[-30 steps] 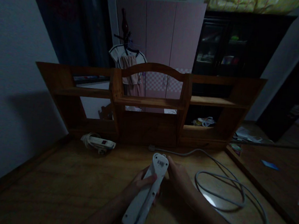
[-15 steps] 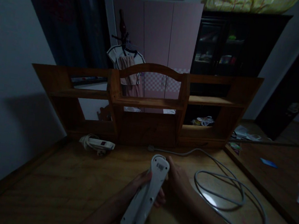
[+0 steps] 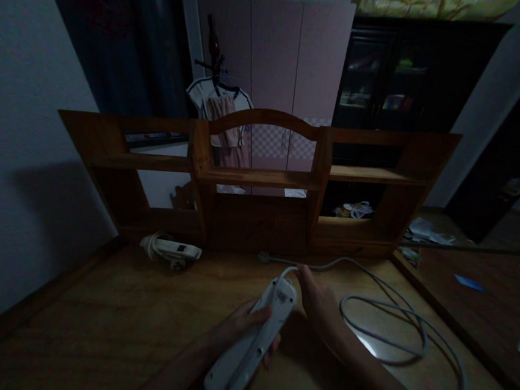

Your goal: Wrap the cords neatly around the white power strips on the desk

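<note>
A white power strip (image 3: 245, 347) is held tilted over the desk, its underside with screws and a barcode label facing me. My left hand (image 3: 245, 325) is wrapped around its middle, thumb on the near face and fingertips showing at the far side. The grey cable (image 3: 286, 270) arcs out of the strip's upper end. Just right of that end, my right hand (image 3: 321, 302) pinches this cable between thumb and fingers. More of the cable lies in loose loops on the desk at the right, and its plug (image 3: 264, 257) rests near the shelf.
A second white power strip (image 3: 174, 249) with its cord wound up lies at the back left of the wooden desk (image 3: 104, 327). Across the back stands a wooden shelf unit (image 3: 262, 177). A raised edge borders the desk's right side, with papers beyond it.
My right hand has drawn back a little to the right, and the cable now arcs out from the strip's end. The strip has shifted slightly lower in my left hand.
</note>
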{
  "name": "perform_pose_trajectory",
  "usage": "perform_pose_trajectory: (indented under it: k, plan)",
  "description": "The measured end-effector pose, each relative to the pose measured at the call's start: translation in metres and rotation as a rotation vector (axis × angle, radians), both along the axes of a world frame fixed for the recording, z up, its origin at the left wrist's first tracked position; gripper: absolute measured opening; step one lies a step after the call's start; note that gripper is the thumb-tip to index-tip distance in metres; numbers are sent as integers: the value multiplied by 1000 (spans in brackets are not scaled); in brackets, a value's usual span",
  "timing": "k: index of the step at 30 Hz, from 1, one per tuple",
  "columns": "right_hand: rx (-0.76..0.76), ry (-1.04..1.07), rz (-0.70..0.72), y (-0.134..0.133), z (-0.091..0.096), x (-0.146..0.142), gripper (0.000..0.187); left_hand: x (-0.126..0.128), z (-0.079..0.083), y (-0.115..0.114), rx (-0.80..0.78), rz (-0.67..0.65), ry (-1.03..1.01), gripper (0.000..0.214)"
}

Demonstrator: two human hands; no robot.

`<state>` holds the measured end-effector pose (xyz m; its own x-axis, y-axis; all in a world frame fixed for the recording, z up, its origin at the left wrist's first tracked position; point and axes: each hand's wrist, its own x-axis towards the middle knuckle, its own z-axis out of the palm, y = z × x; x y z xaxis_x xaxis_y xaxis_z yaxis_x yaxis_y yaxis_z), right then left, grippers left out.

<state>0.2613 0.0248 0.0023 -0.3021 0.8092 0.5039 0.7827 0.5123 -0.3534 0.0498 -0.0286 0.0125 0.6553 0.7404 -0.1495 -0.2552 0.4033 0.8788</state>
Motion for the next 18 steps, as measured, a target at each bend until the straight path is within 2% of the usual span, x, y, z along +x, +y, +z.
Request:
perform_pose_trajectory:
  k: [7, 13, 18]
  plan:
    - [-270, 162, 217, -7, 15, -5, 22, 3, 5, -4, 33, -1, 9, 38]
    - [-349, 231, 305, -9, 14, -8, 30, 4, 6, -5, 37, 14, 25, 37]
    - [-404, 241, 352, -12, 10, -12, 30, 5, 5, -4, 45, 50, 55, 39]
